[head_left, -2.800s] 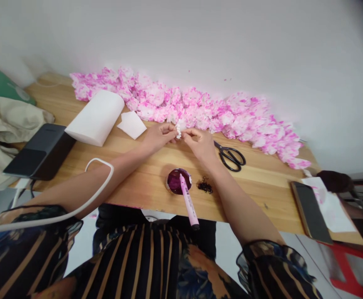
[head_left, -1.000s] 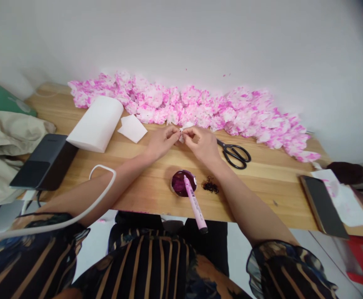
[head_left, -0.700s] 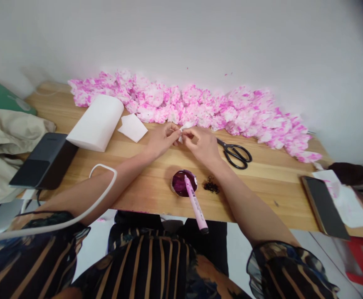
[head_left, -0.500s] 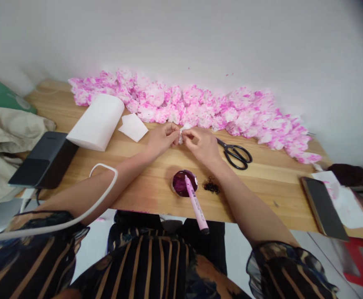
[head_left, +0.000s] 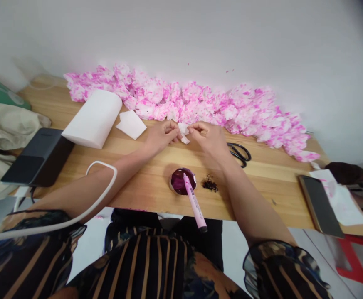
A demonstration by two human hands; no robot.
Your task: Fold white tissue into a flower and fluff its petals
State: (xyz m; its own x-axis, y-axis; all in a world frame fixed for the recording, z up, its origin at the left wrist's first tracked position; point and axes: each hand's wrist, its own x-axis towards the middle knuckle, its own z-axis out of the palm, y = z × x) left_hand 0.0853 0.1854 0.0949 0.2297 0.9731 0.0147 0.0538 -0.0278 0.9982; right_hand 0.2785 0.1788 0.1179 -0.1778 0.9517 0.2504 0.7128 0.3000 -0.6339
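Observation:
Between my hands is a small crumpled piece of white tissue paper (head_left: 183, 129), fanned out at both ends. My left hand (head_left: 161, 136) pinches it from the left near its middle. The fingertips of my right hand (head_left: 211, 139) are closed at its upper right edge. A row of pink and white tissue flowers (head_left: 196, 101) lies just behind my hands. Black-handled scissors (head_left: 242, 154) are by my right wrist, their blades hidden. Nearer me are a small bowl of dark purple liquid (head_left: 176, 182), a pink marker (head_left: 195, 203) resting across it, and a pile of small black bands (head_left: 210, 183).
At left are a white paper stack (head_left: 94, 118), a folded white sheet (head_left: 132, 124), a black box-shaped device (head_left: 39, 155) and beige cloth (head_left: 13, 124). A white cable (head_left: 102, 199) crosses my left forearm. A phone (head_left: 320, 205) and stained paper (head_left: 340, 199) lie right.
My right hand has moved slightly right, away from my left. The tissue between them now shows more spread out. The whole view has shifted a little.

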